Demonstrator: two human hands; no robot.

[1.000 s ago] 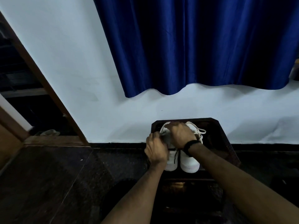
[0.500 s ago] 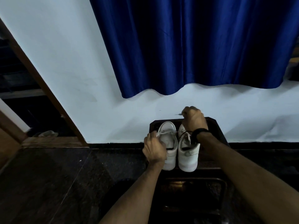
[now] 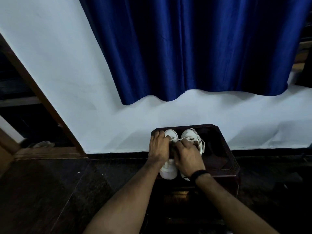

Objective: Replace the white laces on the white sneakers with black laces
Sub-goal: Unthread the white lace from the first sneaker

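Two white sneakers stand side by side on a dark wooden stool (image 3: 221, 159), toes toward me. My left hand (image 3: 158, 147) lies over the left sneaker (image 3: 168, 172), its fingers curled round the upper. My right hand (image 3: 187, 157), with a black wristband, reaches across the gap between the shoes and covers most of the right sneaker (image 3: 190, 134). Its fingertips pinch a white lace (image 3: 177, 140) that runs between my two hands. A loose loop of white lace (image 3: 203, 146) hangs off the right sneaker's outer side. No black lace is visible.
The stool stands against a white wall under a blue curtain (image 3: 185, 48). A wooden door frame (image 3: 42, 98) slants at the left, with a pale slipper (image 3: 42, 144) on the floor behind it. Dark tiled floor (image 3: 50, 191) surrounds the stool.
My right hand came down from above the stool's back edge to the lacing between the sneakers. My left hand slid further up the left sneaker.
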